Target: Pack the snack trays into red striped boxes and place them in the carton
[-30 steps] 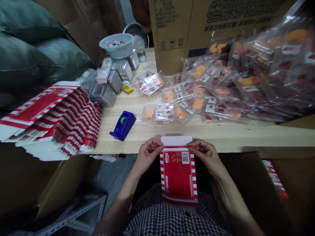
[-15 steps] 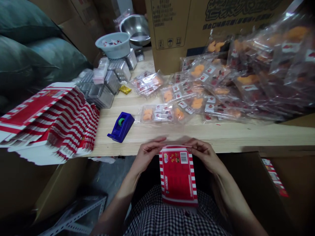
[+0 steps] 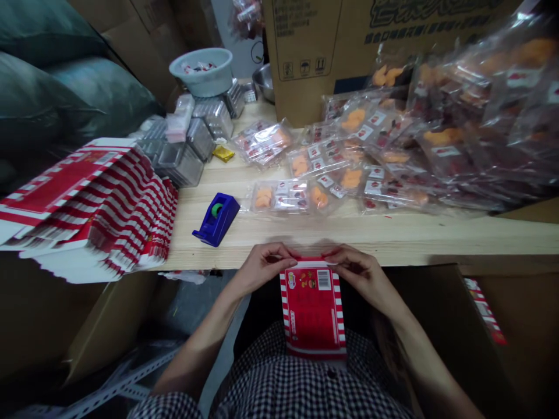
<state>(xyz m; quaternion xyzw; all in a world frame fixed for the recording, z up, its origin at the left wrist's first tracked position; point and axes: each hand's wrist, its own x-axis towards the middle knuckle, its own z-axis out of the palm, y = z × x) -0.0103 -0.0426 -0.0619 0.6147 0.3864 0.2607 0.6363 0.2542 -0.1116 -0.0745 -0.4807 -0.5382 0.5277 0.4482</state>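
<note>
A flat red carton with white-striped sides hangs in front of my body at the table's near edge. Its barcode and small food pictures lie near the upper end. My left hand pinches the top left corner between thumb and fingers. At the top right corner, my right hand is closed on the same carton. The top flap between the two hands appears bent over, with a red strip showing along it. The carton's lower end rests against a checked garment.
A blue tape dispenser stands left of my hands. Stacked striped cartons lie far left, with clear plastic cases behind. Bagged toy food pieces pile up at right before a large cardboard box. A pale bowl sits at back.
Both hands' fingers have shifted slightly inward along the carton's top edge, and a red strip of the flap now shows there. The view has moved a little.
</note>
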